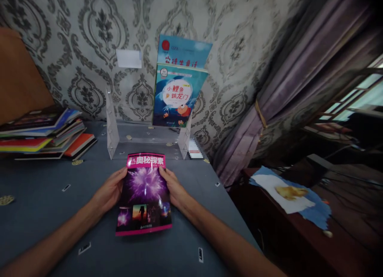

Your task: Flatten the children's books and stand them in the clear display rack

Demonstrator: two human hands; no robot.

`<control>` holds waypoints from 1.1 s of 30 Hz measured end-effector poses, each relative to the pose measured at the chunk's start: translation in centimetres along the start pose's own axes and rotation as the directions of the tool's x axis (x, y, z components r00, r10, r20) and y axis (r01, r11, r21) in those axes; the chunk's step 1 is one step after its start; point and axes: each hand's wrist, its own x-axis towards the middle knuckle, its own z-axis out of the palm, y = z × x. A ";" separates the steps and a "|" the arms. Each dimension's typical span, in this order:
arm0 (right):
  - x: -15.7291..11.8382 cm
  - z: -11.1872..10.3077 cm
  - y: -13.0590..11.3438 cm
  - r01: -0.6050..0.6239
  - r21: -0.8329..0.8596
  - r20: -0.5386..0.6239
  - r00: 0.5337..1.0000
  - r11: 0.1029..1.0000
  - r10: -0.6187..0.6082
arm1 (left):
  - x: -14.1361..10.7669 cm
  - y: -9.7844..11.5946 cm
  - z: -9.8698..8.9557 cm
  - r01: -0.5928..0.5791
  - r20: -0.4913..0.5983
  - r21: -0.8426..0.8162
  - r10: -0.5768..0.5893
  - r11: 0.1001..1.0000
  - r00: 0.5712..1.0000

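Note:
A purple and pink book (146, 189) with a bright burst on its cover is held face up above the grey-blue table. My left hand (112, 189) grips its left edge, thumb on the cover. On the right edge my right hand (174, 188) holds it the same way, its other fingers hidden beneath. Just beyond the book stands a clear rack (112, 129) with upright side panels. A blue book with a red fish (175, 97) leans upright at the rack's right side, and a taller blue book (185, 51) shows behind it.
A messy stack of books (38, 133) lies at the table's back left, beside a brown panel (20, 73). Behind the rack is a patterned wall. A purple curtain (254, 109) hangs at the right, above a lower dark red surface with a blue and white cloth (287, 193).

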 end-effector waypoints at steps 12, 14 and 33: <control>-0.3 -0.2 -1.2 0.155 -0.012 -0.097 0.983 0.988 -0.156 | -1.1 -0.6 0.0 0.072 0.200 0.097 -0.091 0.993 0.976; -0.2 -0.3 -1.2 0.145 -0.007 -0.112 0.983 0.989 -0.144 | -1.2 -0.4 -0.3 0.078 0.253 0.134 -0.110 0.988 0.961; 0.1 -0.4 -0.5 -0.097 0.081 0.028 0.995 0.992 0.095 | -0.5 -0.1 -3.8 0.098 0.270 0.311 -0.186 0.945 0.945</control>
